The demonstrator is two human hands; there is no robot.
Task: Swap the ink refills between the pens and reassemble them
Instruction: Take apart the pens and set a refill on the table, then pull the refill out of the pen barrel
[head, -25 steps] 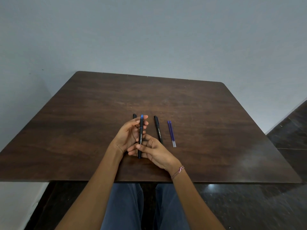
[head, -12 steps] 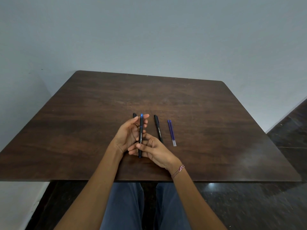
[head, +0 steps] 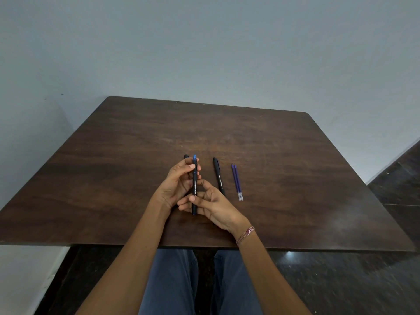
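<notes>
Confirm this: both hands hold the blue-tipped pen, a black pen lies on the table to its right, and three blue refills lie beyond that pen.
One detail is wrong. The head view shows two blue refills, not three, lying side by side to the right of the black pen on the table. The rest stands: the left hand and the right hand both hold the blue-tipped pen.

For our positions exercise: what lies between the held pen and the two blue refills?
A black pen lies flat on the table, beside the held pen; head view.

Left hand pinches the pen high up, right hand (thumb on top) apparently grips it lower.
</notes>
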